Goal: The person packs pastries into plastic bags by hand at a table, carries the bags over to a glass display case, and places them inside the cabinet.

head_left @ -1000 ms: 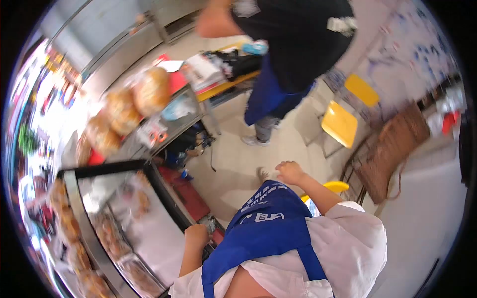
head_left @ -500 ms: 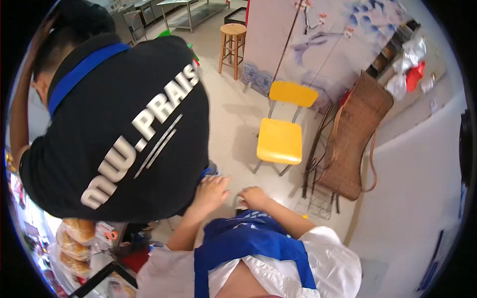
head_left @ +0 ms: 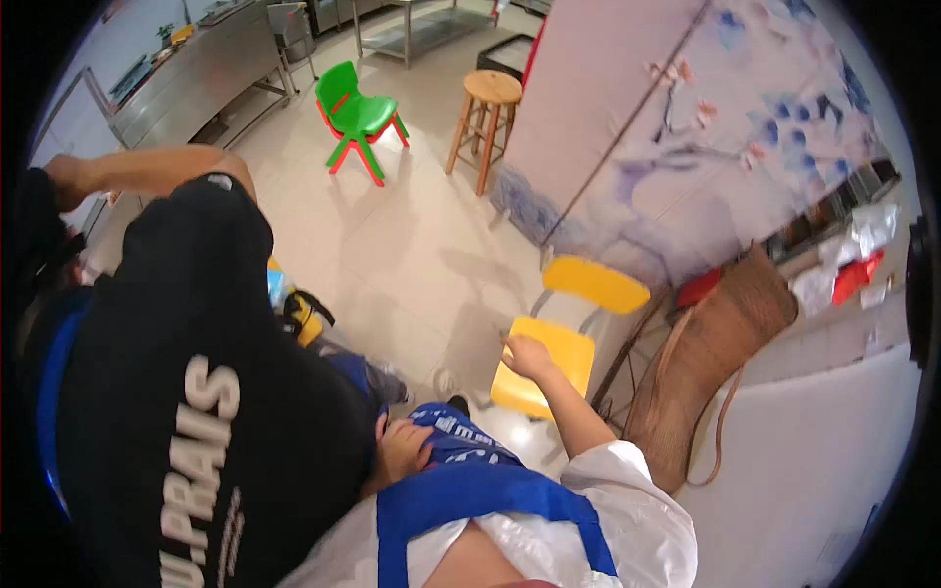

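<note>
My left hand (head_left: pixel 404 449) is low in front of my body, beside the blue apron (head_left: pixel 470 441) and close to the black shirt (head_left: pixel 284 421) of a person. Its fingers are apart, partly covered by that person's back, and nothing shows in them. My right hand (head_left: pixel 529 357) is stretched forward, its fingers curled in. I see nothing sticking out of it. From my viewpoint it overlaps the seat of a yellow chair (head_left: pixel 564 377); whether it touches the seat I cannot tell.
The person in black fills the left side, one arm raised. Ahead are a green chair (head_left: pixel 361 116), a wooden stool (head_left: pixel 490 90) and a flowered partition (head_left: pixel 627 147). A woven brown lounge chair (head_left: pixel 725 343) leans at the right near a white surface (head_left: pixel 814 431). Metal counters (head_left: pixel 201 78) stand behind.
My view has swung left and up, bringing the green chair into sight. The person in black has shifted left and lower. My right hand has moved outward, across the yellow chair; my left hand is lower.
</note>
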The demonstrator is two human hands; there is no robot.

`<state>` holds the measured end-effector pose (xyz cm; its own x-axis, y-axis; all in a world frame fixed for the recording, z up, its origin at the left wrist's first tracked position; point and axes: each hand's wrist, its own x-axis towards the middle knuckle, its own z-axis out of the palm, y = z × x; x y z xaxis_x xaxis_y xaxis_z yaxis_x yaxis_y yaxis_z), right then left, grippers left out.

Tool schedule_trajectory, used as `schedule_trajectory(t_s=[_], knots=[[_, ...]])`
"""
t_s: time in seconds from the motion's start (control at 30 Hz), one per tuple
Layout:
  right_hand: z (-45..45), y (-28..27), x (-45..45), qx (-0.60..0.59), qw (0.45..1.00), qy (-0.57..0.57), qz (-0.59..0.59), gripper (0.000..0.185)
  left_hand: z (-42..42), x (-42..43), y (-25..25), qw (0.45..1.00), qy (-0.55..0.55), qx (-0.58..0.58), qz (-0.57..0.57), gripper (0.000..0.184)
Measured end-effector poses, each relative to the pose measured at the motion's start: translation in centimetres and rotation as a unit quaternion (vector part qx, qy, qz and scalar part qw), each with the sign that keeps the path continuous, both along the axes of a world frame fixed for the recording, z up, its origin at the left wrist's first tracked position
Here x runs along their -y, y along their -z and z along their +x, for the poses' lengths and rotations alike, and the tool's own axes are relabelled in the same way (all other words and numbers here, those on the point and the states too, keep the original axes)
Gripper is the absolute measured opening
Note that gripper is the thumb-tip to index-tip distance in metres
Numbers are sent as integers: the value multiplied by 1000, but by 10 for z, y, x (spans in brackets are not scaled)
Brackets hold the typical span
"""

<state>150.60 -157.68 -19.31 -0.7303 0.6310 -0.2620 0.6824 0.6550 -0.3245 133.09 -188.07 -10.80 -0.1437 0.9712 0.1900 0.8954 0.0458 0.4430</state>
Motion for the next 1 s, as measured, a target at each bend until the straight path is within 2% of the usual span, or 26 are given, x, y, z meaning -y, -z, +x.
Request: schedule_trajectory(t_s=[0.07, 0.13, 0.2, 0.27, 0.33, 0.37, 0.4, 0.43, 0.47, 0.53, 0.6, 0.63, 0.67, 0.73, 0.8, 0.83, 0.87, 0.9, 0.93, 1.0], knots=[[19, 25, -29, 29, 998, 26, -53, 42, -10, -6, 27, 998, -45, 25, 25, 27], [21, 42, -44, 84, 984, 23, -158, 44, -7, -5, 39, 989, -96, 99, 53, 27], [3, 36, -51, 123, 969, -30, -211, 45, -17, -17, 29, 988, -101, 111, 24, 30], [-31, 32, -68, 172, 950, -112, -234, 40, -16, -40, 6, 947, -182, 266, 11, 34], [-72, 38, -87, 45, 971, -125, -199, 37, -17, -64, 0, 941, -215, 257, 41, 35], [-98, 39, -101, 27, 974, -140, -176, 36, -18, -77, -7, 873, -276, 400, 30, 36], [-130, 34, -116, 12, 976, -153, -155, 36, -20, -88, -10, 779, -329, 533, 16, 37], [-162, 17, -131, 18, 975, -166, -145, 37, -27, -98, -6, 751, -322, 577, 26, 37], [-192, 1, -143, 26, 974, -178, -136, 37, -34, -106, -6, 752, -320, 575, 25, 37], [-244, -5, -173, -10, 977, -180, -115, 37, -51, -132, -4, 789, -346, 508, 18, 36], [-287, 4, -205, 2, 975, -185, -122, 37, -64, -146, 11, 792, -406, 454, 43, 35], [-307, 8, -225, 12, 971, -195, -140, 37, -67, -155, 24, 737, -450, 492, 114, 34], [-323, 4, -238, 39, 963, -244, -105, 36, -75, -167, 17, 697, -484, 509, 142, 32], [-356, 21, -266, 36, 946, -307, -95, 34, -97, -185, 32, 664, -543, 501, 120, 32], [-381, 29, -293, 34, 932, -346, -104, 34, -123, -217, 55, 704, -576, 412, 50, 33], [-391, 35, -309, 13, 923, -368, -114, 34, -144, -245, 51, 701, -582, 407, 58, 33], [-406, 34, -332, -9, 915, -383, -125, 34, -172, -277, 43, 799, -543, 255, -34, 33], [-417, 31, -354, -14, 915, -381, -133, 34, -196, -301, 28, 862, -480, 89, -136, 33], [-428, 28, -377, -19, 919, -369, -138, 33, -225, -329, 14, 863, -477, 80, -146, 33], [-448, 8, -419, -30, 925, -347, -150, 33, -284, -385, -6, 928, -319, 48, -186, 34]])
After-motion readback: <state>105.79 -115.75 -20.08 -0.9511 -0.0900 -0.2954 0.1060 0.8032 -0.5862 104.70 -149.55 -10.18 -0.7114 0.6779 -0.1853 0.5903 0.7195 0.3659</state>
